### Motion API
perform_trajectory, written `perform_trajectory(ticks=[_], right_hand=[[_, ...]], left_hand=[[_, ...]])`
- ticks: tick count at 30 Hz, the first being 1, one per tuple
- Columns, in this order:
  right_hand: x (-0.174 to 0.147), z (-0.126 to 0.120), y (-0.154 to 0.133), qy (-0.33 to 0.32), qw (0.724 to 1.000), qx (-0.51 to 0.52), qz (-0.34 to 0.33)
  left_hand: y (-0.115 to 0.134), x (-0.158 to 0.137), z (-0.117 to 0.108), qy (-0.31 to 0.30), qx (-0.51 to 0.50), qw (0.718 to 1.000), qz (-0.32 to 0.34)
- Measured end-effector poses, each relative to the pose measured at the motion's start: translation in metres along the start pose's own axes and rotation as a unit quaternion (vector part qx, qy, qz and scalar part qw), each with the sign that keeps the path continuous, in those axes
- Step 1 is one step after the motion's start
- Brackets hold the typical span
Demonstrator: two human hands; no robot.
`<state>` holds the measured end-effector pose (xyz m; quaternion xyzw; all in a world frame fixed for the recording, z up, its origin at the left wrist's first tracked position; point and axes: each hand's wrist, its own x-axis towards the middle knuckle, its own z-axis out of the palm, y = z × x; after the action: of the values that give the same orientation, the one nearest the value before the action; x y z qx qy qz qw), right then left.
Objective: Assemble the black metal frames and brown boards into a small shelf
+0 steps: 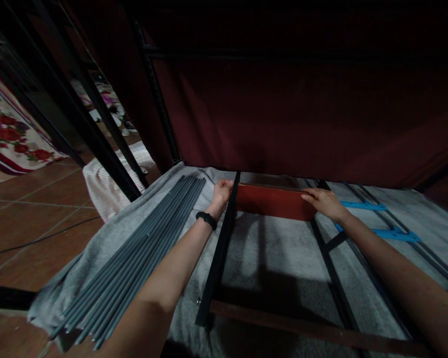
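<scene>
The left hand [222, 191] curls its grip around the top of a black metal rail [217, 258], beside a red crossbar [274, 202]. The right hand [324, 201] lies flat, fingers spread, on the crossbar's other end. Grey rods [142, 258] lie bundled on the grey blanket [269, 258] to the left

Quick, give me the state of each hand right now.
Left hand: closed around the top of the black frame rail, at the red crossbar.
Right hand: open, fingers resting flat on the red crossbar's other end.
</scene>
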<state>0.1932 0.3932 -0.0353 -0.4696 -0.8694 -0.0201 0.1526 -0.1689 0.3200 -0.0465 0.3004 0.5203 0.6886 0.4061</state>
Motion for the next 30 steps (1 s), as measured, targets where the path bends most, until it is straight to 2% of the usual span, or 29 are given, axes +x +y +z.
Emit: perform_trajectory(ticks=[6, 19, 30], right_hand=[[-0.0023, -0.0002, -0.0006, 0.011, 1.0, 0.006, 0.001], [-0.0012, 0.0008, 0.0013, 0.004, 1.0, 0.007, 0.006], [-0.0005, 0.003, 0.0042, 0.003, 1.0, -0.002, 0.001]], left_hand=[[0.0021, -0.0021, 0.0005, 0.011, 0.002, 1.0, -0.005], [0.0012, 0.0002, -0.002, -0.007, 0.011, 1.0, -0.005], [0.0025, -0.0036, -0.0045, -0.014, 0.062, 0.998, -0.005]])
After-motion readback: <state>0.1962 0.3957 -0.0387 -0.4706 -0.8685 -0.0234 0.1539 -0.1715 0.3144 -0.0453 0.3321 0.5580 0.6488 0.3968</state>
